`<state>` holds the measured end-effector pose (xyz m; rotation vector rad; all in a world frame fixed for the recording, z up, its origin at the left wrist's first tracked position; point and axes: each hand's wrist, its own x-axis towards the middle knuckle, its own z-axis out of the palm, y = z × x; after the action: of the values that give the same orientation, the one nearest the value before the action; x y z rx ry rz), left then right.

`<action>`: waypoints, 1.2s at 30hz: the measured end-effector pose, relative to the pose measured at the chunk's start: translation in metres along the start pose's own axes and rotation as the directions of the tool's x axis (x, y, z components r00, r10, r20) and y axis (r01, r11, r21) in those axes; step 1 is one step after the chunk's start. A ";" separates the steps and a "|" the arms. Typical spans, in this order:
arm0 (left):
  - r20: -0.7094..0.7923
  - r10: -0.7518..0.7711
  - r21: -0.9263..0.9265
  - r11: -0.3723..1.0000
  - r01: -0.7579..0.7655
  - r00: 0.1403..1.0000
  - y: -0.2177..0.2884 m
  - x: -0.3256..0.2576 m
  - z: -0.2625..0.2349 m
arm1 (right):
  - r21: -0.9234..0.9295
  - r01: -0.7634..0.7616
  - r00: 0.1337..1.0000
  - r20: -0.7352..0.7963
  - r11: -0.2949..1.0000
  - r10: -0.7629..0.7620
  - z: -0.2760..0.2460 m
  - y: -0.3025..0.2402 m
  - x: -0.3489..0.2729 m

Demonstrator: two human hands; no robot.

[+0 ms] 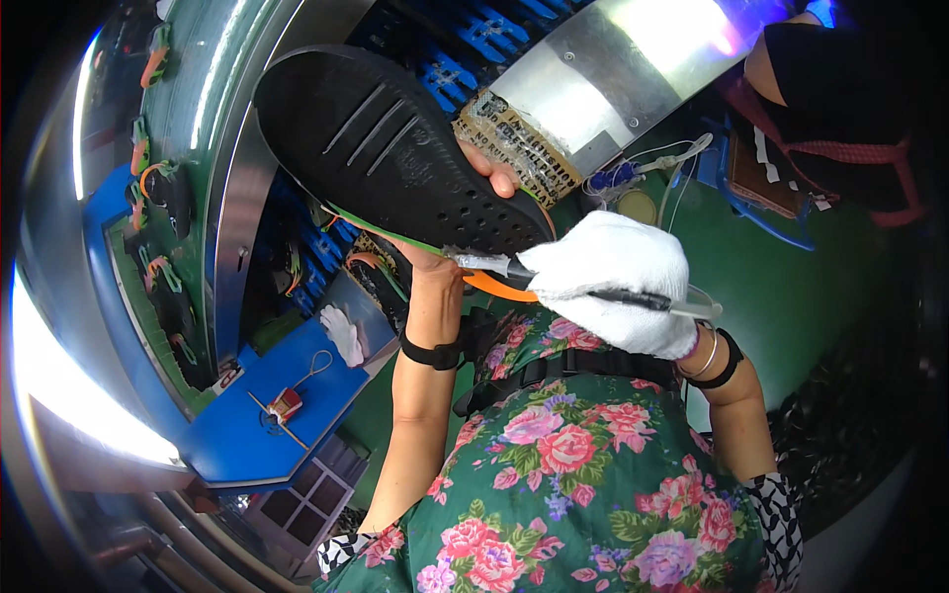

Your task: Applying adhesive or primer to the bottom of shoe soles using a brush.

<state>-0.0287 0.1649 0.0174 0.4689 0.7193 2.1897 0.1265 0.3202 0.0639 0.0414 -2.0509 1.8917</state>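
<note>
My bare left hand [427, 257] holds up a black shoe sole [395, 148], its underside facing me. Fingers wrap over its right edge and the palm supports it from below. Grooves and small round holes mark the sole, and green and orange show along its edges. In a white knitted glove, my right hand [613, 282] is closed around a slim tool [516, 270] with a dark grip. Its flat, pale tip is at the sole's lower edge, beside my left wrist. A black rod with a clear end [647, 300] also sticks out of the glove; whether it belongs to the same tool, I cannot tell.
A curved line with a green belt [148, 316] carries strapped shoes at left. Blue racks [445, 74] stand beyond the sole, near a steel panel [578, 99]. A white glove [342, 334] lies by a blue tabletop [252, 435]. Another person [811, 79] is at upper right.
</note>
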 end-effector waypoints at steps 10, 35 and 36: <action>-0.017 -0.030 0.031 0.999 0.030 0.999 0.002 0.006 0.001 | 0.058 0.007 1.000 -0.020 0.998 -0.006 -0.005 0.007 -0.003; 0.099 -0.059 0.151 0.987 0.044 0.993 0.001 0.019 -0.020 | 0.067 -0.076 0.996 -0.040 0.995 0.078 -0.019 0.018 -0.011; 0.102 -0.063 0.180 0.983 0.043 0.993 0.001 0.020 -0.017 | 0.073 -0.079 0.997 -0.019 0.994 0.080 -0.019 0.018 -0.011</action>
<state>-0.0514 0.1737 0.0068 0.6466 0.8622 2.0427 0.1372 0.3386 0.0444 -0.0439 -1.9964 2.0047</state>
